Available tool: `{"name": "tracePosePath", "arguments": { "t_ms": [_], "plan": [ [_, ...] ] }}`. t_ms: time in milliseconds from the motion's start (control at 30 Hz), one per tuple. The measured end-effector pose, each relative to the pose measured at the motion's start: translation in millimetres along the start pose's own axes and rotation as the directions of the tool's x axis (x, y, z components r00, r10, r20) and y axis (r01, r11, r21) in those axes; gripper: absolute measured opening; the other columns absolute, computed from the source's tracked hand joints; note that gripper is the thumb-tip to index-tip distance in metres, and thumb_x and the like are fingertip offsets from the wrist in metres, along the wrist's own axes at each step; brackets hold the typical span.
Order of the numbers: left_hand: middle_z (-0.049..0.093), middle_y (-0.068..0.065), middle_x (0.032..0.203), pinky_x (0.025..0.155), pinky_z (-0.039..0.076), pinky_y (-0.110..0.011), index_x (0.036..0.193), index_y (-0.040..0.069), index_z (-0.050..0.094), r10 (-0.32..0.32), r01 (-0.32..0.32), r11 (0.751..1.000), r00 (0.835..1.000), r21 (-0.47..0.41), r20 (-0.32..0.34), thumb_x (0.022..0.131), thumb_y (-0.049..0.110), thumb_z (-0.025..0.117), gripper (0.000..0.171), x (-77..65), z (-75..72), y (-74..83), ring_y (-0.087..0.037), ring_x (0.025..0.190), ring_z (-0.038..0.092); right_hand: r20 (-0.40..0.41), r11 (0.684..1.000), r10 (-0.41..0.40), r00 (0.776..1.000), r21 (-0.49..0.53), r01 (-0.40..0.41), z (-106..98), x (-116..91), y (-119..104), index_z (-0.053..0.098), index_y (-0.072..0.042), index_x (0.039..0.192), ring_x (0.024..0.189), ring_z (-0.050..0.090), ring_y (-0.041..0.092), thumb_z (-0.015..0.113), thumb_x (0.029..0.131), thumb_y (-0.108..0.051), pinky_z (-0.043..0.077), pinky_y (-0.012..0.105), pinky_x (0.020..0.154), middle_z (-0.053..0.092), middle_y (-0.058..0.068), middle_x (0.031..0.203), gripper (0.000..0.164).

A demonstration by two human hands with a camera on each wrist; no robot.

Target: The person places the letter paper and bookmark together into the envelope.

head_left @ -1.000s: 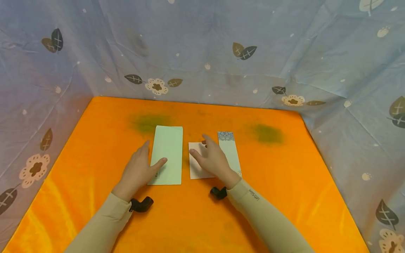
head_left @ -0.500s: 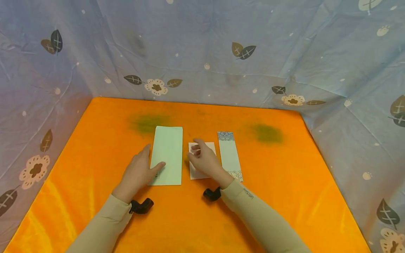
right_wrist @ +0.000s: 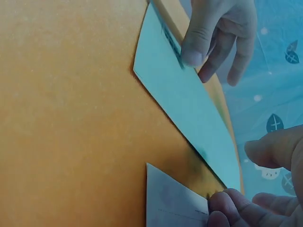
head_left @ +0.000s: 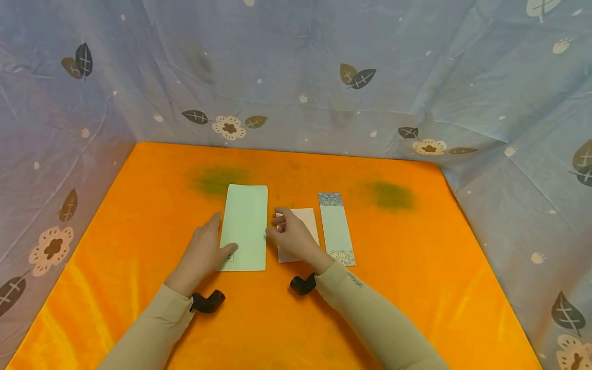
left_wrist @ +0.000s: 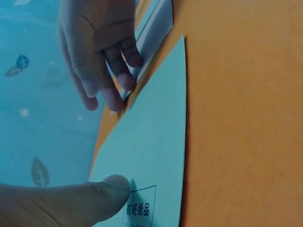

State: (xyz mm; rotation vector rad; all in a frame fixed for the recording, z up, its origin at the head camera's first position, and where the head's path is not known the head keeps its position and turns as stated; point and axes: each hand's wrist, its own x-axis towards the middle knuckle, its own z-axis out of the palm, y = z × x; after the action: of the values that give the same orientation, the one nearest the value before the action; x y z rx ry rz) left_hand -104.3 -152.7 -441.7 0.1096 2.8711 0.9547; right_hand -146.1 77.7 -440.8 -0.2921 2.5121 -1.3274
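A pale green envelope lies flat, with a small printed box of characters at its lower left corner. Along its left edge rests my left hand, fingers extended and thumb over the printed corner. My right hand hovers above a small pale pink card, covering part of it. The right fingers curl loosely toward the envelope's right edge, thumb held apart, as the right wrist view shows; nothing is between them. To the right lies a long paper strip with patterned bands at both ends.
An orange cloth covers the table, with two greenish patches toward the back. Grey-blue patterned curtains enclose the back and both sides. A black wrist camera sits below the left hand, another below the right.
My right hand has moved left, from beside the strip across the pink card to the envelope's right edge, uncovering the strip's lower end. The left thumb has shifted slightly down; the papers lie where they were.
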Motion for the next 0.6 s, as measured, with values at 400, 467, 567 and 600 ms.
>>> {"name": "tracePosePath", "arguments": {
  "t_ms": [400, 467, 567, 600],
  "plan": [
    [0.047, -0.029, 0.133, 0.094, 0.044, -0.054, 0.147, -0.007, 0.024, -0.011, 0.012, 0.998, 1.0, -0.068, 0.003, 0.086, 0.02, 0.075, 0.084, 1.9, 1.2, -2.0, -0.044, 0.117, 0.048, -0.019, 0.997, 0.073, 0.997, -0.037, -0.074, 6.9, 5.5, -3.7, 0.044, -0.005, 0.142, 0.101, 0.057, 0.019, 0.067, 0.092, -0.023, 0.048, 0.034, 0.088, 0.062, 0.006, 0.118, 0.058],
    [0.047, -0.027, 0.134, 0.094, 0.044, -0.053, 0.148, -0.006, 0.024, -0.022, 0.023, 0.995, 1.0, -0.095, 0.01, 0.086, 0.02, 0.075, 0.084, 2.6, 1.9, -2.1, -0.043, 0.118, 0.049, -0.024, 0.996, 0.072, 0.997, -0.053, -0.073, 7.5, 5.3, -5.6, 0.045, -0.003, 0.141, 0.1, 0.057, 0.019, 0.067, 0.091, -0.023, 0.049, 0.034, 0.087, 0.062, 0.006, 0.117, 0.058],
    [0.046, -0.026, 0.137, 0.095, 0.044, -0.052, 0.15, -0.004, 0.021, -0.049, 0.053, 0.988, 0.998, -0.144, 0.036, 0.088, 0.023, 0.073, 0.086, 3.4, 2.6, -2.5, -0.041, 0.121, 0.048, -0.027, 0.995, 0.073, 0.997, -0.062, -0.075, 8.4, 5.5, -8.0, 0.046, -0.002, 0.14, 0.098, 0.057, 0.018, 0.067, 0.091, -0.023, 0.049, 0.033, 0.087, 0.063, 0.006, 0.117, 0.057],
    [0.045, -0.026, 0.138, 0.096, 0.043, -0.052, 0.151, -0.004, 0.019, -0.057, 0.063, 0.985, 0.997, -0.161, 0.047, 0.088, 0.024, 0.073, 0.087, 3.5, 2.6, -2.9, -0.041, 0.123, 0.047, -0.026, 0.995, 0.076, 0.997, -0.061, -0.077, 8.6, 5.7, -8.3, 0.046, -0.001, 0.139, 0.097, 0.056, 0.018, 0.067, 0.091, -0.023, 0.049, 0.033, 0.087, 0.062, 0.006, 0.116, 0.057]
  ]
}}
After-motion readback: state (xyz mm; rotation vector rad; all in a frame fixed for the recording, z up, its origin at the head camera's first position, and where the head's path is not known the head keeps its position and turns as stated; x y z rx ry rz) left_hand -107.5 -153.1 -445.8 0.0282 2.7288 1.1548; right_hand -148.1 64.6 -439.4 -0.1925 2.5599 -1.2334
